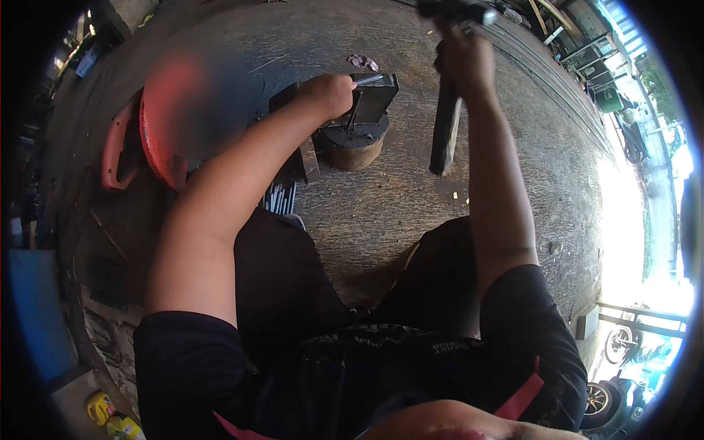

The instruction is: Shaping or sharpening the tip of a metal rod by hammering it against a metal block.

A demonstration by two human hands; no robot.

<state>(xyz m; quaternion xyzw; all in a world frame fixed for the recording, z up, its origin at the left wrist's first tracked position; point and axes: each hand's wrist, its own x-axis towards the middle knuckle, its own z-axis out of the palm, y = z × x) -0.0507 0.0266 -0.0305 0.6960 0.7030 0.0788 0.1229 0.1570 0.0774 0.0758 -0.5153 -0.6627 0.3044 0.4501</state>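
Observation:
My left hand (331, 95) is closed round a short grey metal rod (369, 79). The rod's free end lies over the top of a dark metal anvil block (381, 99), which is set on a round wooden stump (356, 152). Raised to the right of the block, my right hand (469, 62) grips a hammer (444, 136). Its dark head is at the top edge of the view, and its handle hangs down below my fist. Several more metal rods (280, 198) lie bundled beside my left knee, partly hidden by my arm and leg.
A red plastic object (121, 150) with a curved edge stands left of my arm, partly blurred out. A crumpled scrap (362, 62) lies beyond the block. Long thin rods (546, 77) run along the floor at right. Yellow containers (101, 407) sit at lower left.

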